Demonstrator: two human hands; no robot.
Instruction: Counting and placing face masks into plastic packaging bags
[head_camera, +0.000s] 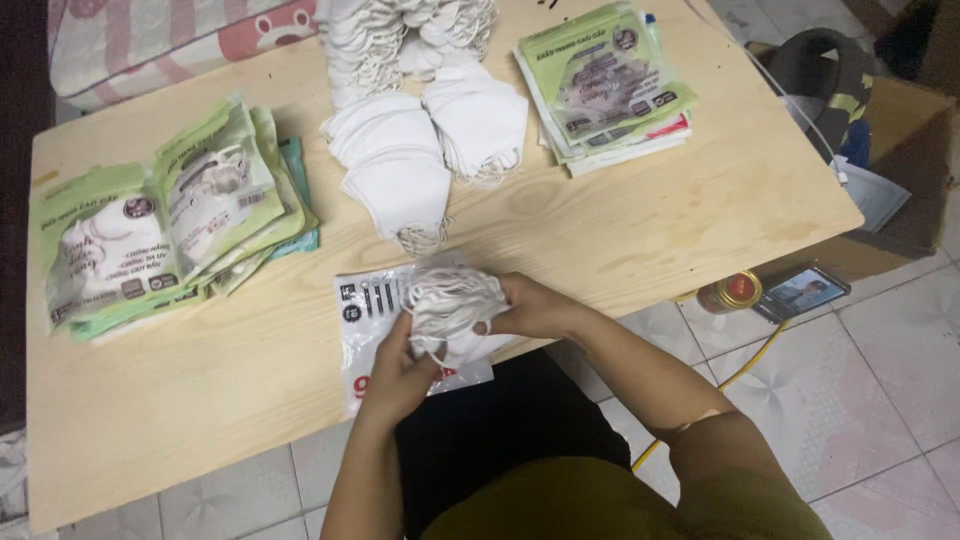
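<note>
Currently both hands, left hand (395, 370) and right hand (530, 305), are pinching the mask bundle (450, 305) over the clear pouch (365, 315); loose ear loops risk snagging and spilling masks off the table edge (600, 310).

A pale wooden worktop (650, 220) stands on a tiled floor (880, 380). On its left side lies a fanned heap of green and white packets (160, 225); a second, neater stack of green packets (603, 85) sits at the far right corner. Between them, loose white face masks (420, 150) are piled in overlapping rows reaching to the far edge. Beyond the worktop, a pink and white patterned cushion (170, 40) rests against it. On the floor to the right stand a small red tin with a gold lid (732, 293) and a phone (805, 290), just beside each other, with a yellow cable (745, 365) trailing under them.
</note>
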